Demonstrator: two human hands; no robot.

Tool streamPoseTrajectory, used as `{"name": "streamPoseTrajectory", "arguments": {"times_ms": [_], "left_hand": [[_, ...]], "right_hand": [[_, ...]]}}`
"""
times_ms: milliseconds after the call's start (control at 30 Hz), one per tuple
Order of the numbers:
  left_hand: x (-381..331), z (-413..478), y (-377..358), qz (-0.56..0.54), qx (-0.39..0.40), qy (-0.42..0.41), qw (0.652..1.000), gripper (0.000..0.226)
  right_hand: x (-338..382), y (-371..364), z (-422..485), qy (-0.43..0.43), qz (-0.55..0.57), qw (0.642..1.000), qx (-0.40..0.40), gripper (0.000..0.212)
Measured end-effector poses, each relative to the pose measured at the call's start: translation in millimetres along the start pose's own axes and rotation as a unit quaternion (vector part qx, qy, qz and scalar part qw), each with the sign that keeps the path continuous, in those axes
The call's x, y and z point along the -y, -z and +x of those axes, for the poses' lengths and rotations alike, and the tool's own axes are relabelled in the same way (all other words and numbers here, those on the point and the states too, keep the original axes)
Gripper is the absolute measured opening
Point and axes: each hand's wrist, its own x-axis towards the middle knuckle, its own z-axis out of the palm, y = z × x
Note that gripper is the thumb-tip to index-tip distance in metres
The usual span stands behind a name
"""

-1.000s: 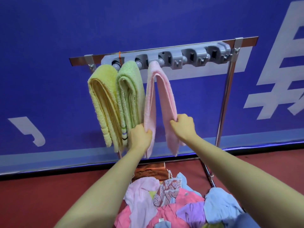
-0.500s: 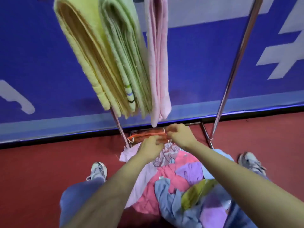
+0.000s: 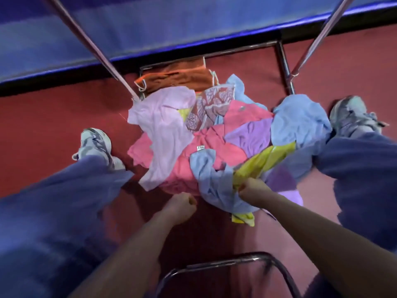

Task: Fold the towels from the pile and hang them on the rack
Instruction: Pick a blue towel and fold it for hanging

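Pick step: right hand (image 3: 250, 189) grips yellow towel (image 3: 268, 160) at near end; long axis runs away, rightward, over pile (image 3: 167, 125); left hand (image 3: 182, 206) curled just beside pile edge, hold unclear.

The pile (image 3: 214, 136) lies on the floor (image 3: 53, 117) between the left shoe (image 3: 95, 145) and the right shoe (image 3: 350, 115). Behind it stand the left pole (image 3: 90, 39) and the right pole (image 3: 318, 33), with the wall (image 3: 193, 22) behind them. The left hand (image 3: 180, 206) sits at the pile's near edge. To its right, the right hand (image 3: 253, 190) grips a towel (image 3: 264, 160) in the pile. A tube (image 3: 225, 262) lies nearest, between the forearms.
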Motion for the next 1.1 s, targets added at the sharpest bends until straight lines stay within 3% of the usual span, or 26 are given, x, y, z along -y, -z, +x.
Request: {"name": "streamPoseTrajectory", "arguments": {"times_ms": [167,233,300,433,467,500,600,733,833,900,967,1033,1100], "left_hand": [[-14.6,60.3,16.1,0.006,-0.009,-0.015,1.000,0.039],[-23.8,83.5,22.1,-0.025,-0.042,-0.011,0.999,0.030],[-31.8,103.8,25.5,-0.047,-0.081,-0.006,0.996,0.024],[-42.2,129.0,21.4,-0.074,-0.119,-0.009,0.990,0.039],[-43.2,133.7,19.9,-0.070,-0.117,-0.005,0.991,0.041],[-42.6,138.4,19.3,-0.072,-0.114,0.001,0.991,0.044],[-32.1,153.1,17.9,-0.118,-0.127,0.013,0.985,0.050],[-23.5,148.1,16.9,-0.127,-0.093,-0.015,0.987,0.053],[-29.3,120.6,15.0,-0.139,-0.063,-0.003,0.988,0.057],[-29.0,104.9,11.4,-0.137,-0.054,-0.007,0.989,0.059],[-28.8,88.8,8.4,-0.130,-0.052,0.002,0.990,0.047],[-30.0,72.2,6.5,-0.141,-0.049,0.017,0.989,0.039],[-32.5,54.9,5.8,-0.143,-0.038,0.017,0.989,0.039]], "right_hand": [[17.2,-0.2,53.2,-0.024,0.031,0.999,-0.018,0.024],[33.1,6.6,70.2,-0.035,0.109,0.993,-0.036,0.024],[48.7,12.6,86.8,-0.038,0.221,0.973,-0.046,0.016],[65.8,9.9,109.8,-0.050,0.369,0.928,-0.031,0.021],[69.1,10.2,111.3,-0.061,0.413,0.909,-0.013,0.013],[71.3,10.0,113.1,-0.072,0.441,0.895,0.000,0.006],[68.6,3.4,122.2,-0.078,0.511,0.855,0.026,0.018],[56.8,-1.0,121.8,-0.050,0.540,0.840,0.028,0.026],[49.0,-9.1,116.6,-0.035,0.507,0.861,0.012,0.036],[47.3,-15.7,110.6,0.004,0.438,0.899,-0.005,0.040],[48.8,-17.8,96.3,0.052,0.314,0.948,0.025,0.043],[49.9,-21.0,78.2,0.067,0.195,0.977,0.058,0.035],[50.8,-26.5,58.9,0.058,0.151,0.985,0.059,0.024]]}}
